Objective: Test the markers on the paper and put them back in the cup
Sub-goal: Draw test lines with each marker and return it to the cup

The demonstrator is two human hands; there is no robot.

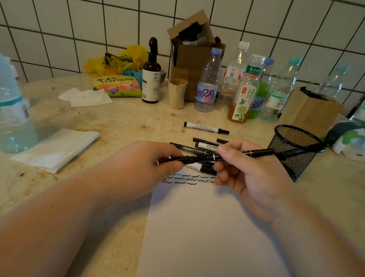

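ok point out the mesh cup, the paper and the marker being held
mesh cup (294, 158): head view, on its mesh wall
paper (212, 240): head view, on its blank middle
marker (257, 153): head view, on its barrel

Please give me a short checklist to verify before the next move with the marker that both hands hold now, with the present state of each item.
1. Left hand and right hand both grip the held marker: ok.
2. Held marker's cap on or off: cannot tell.
3. Paper has bare space below the test squiggles: ok.
4. Mesh cup upright, beside the right hand: ok.
5. Cup has room; one marker leans inside: ok.
6. Loose markers lie on the counter, not yet in the cup: not ok.
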